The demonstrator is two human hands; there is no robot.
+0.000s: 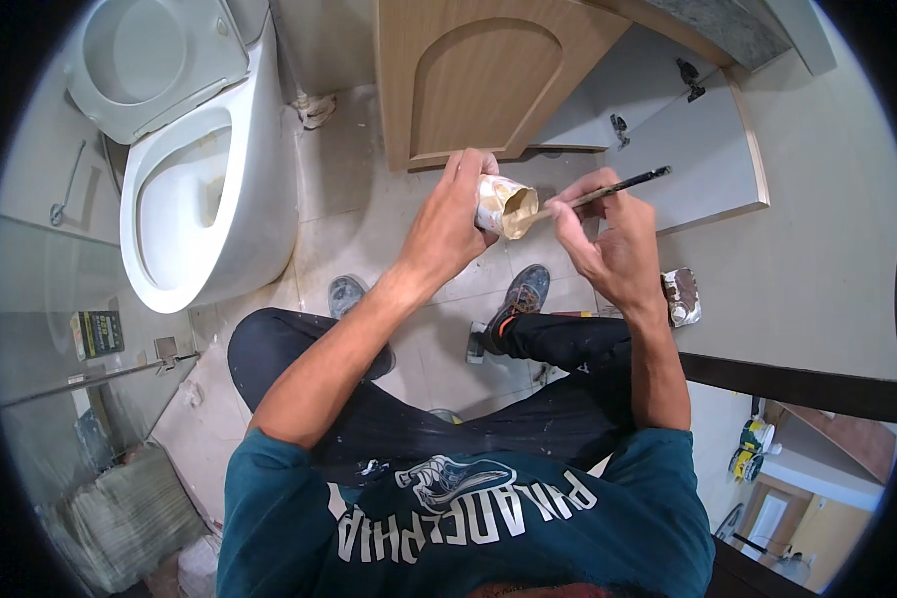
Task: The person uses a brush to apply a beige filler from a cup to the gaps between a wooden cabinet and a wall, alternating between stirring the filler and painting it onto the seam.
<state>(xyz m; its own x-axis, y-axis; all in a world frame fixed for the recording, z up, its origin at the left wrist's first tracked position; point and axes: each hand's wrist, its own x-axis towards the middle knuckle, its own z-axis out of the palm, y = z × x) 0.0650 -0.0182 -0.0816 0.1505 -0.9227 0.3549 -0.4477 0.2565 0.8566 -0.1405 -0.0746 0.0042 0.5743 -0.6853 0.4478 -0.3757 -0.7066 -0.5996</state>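
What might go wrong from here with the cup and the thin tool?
The left hand holds the cup tipped, so anything loose inside might spill onto the floor. The thin tool in the right hand might knock the open cabinet door if swung outward.

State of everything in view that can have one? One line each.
White container: tilted, mouth open, held in the left hand
Thin dark-ended tool: held in the right hand, tip at the container's mouth; contact unclear
Toilet lid: raised
Toilet bowl: uncovered
White-faced cabinet door: open, hinges exposed
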